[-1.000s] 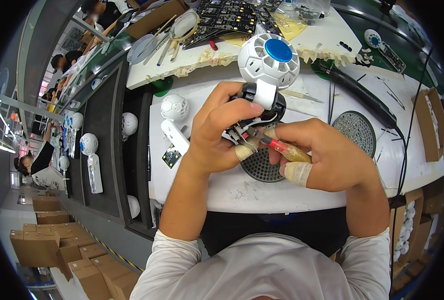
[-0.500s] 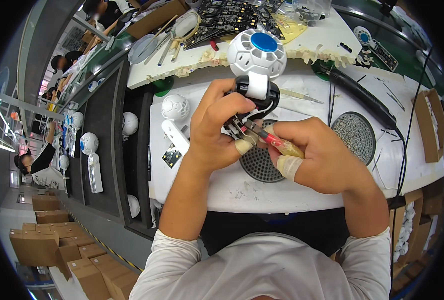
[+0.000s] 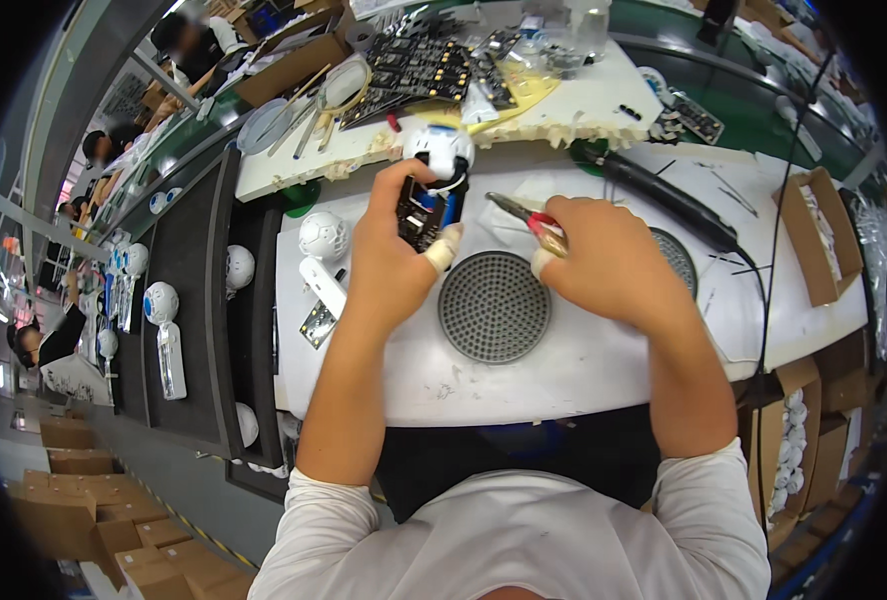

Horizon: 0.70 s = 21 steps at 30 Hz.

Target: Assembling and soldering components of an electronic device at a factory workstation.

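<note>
My left hand [image 3: 384, 250] is wrapped round a handheld fan [image 3: 442, 152] with a white ball-shaped head. The fan's handle is uncovered, showing a dark circuit board [image 3: 417, 212] and a blue part beside it. To the right, my right hand [image 3: 609, 255] grips red-handled pliers [image 3: 516, 208], their jaws pointing up and left, apart from the fan. Below and between the hands lies a round grey perforated dish [image 3: 496, 305]. Left of my left wrist are a white ball-shaped fan head [image 3: 324, 236], a white handle shell [image 3: 322, 283] and a small circuit board [image 3: 317, 325].
A white raised shelf [image 3: 574, 125] holds stacked circuit boards [image 3: 419, 70]. A black corded tool [image 3: 674, 203] lies at the right, before a cardboard box [image 3: 822, 240]. My right hand partly covers another grey dish [image 3: 678, 262]. Dark trays [image 3: 192, 330] with white fans stand at the left.
The pliers have drawn back to the right, away from the fan. My left hand has turned the fan, so its circuit board shows and its head sits lower in view. The view has shifted slightly.
</note>
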### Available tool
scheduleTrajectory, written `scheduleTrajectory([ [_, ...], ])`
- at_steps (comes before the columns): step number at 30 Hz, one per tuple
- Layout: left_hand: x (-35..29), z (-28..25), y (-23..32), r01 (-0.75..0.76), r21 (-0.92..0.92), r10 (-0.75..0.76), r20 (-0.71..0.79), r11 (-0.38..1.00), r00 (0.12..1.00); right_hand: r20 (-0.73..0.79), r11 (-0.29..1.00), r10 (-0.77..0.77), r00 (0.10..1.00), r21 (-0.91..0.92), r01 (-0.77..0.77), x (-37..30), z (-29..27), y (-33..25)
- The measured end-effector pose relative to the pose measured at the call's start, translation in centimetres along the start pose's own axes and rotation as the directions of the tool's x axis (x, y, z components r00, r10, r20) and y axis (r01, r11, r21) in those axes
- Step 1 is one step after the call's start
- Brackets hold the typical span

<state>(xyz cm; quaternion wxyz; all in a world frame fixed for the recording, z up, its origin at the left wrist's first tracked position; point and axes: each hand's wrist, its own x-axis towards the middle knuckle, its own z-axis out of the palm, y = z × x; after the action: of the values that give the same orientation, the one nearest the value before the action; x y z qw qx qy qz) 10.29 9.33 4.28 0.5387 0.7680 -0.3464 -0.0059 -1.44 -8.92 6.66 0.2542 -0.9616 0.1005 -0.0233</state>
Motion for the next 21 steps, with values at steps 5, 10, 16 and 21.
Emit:
scheduleTrajectory([
  [5,0.4,0.2,-0.3,0.027,-0.226,-0.014,0.056,0.974,0.998,-0.302,0.889,-0.135,0.944,-0.457,-0.019,0.8,3.6,4.4],
  [10,-2.0,0.1,2.1,0.074,-0.358,-0.030,0.129,0.931,0.991,-0.426,0.900,-0.184,0.886,0.290,0.326,0.4,3.9,-0.4],
  [16,-4.5,-0.7,1.8,0.168,-0.549,-0.041,0.236,0.819,0.971,-0.237,0.512,-0.007,0.971,0.834,0.207,1.6,7.0,-0.7],
  [21,-5.4,-5.9,0.5,0.241,0.306,-0.187,-0.196,0.921,0.963,-0.352,0.634,0.049,0.935,0.734,0.244,1.4,6.1,-0.8],
])
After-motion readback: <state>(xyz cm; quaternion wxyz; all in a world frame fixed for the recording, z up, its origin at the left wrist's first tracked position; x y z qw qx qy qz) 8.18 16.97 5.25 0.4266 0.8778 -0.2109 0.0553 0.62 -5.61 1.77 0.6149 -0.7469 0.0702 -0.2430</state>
